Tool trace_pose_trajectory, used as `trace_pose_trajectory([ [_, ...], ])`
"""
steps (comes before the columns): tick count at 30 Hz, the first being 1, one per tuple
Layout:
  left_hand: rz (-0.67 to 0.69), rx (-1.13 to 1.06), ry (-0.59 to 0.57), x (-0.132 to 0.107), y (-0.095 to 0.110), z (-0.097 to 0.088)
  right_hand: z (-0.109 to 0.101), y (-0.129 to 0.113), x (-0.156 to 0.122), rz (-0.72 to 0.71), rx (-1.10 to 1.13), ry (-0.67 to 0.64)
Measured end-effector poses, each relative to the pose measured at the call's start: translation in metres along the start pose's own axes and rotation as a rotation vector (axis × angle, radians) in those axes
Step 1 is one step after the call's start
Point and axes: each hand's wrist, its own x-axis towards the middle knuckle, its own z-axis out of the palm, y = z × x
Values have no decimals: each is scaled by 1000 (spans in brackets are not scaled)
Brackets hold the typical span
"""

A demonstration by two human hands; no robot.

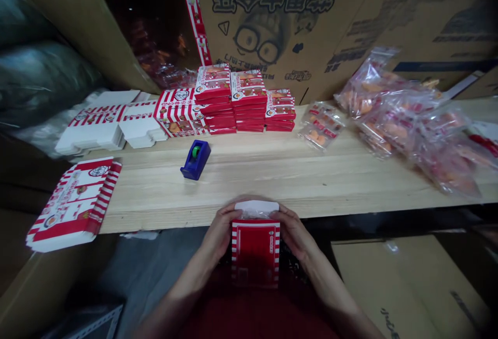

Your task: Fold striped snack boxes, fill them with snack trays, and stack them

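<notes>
Between my two hands, just off the front edge of the table, is a small red and white striped carton (pixel 256 256). Its white end flap (pixel 257 206) stands up, and clear plastic shows in the opening below it. My left hand (pixel 220 232) grips the carton's upper left edge. At the upper right edge, my right hand (pixel 295 232) closes on the same carton, thumb near the flap. Beyond the hands, a blue tape dispenser (pixel 196 160) with a green core sits on the table.
Finished-looking red cartons (pixel 249 100) are stacked at the back beside flat white and striped blanks (pixel 97 126). More flat cartons (pixel 73 204) lie front left. Clear bags of orange pieces (pixel 404 121) heap at right, near small packets (pixel 322 125). Large cardboard boxes (pixel 272 27) stand behind.
</notes>
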Motion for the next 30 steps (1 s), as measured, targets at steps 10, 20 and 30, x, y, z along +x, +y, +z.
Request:
trace_pose_trajectory([
  [10,89,264,-326,23,10,-37,-15,14,18,97,1,-230],
  [20,344,694,-264,23,9,-39,-36,13,23,-116,-302,-383],
  [30,273,757,-384,19,32,-28,-27,-6,34,-88,-320,-500],
])
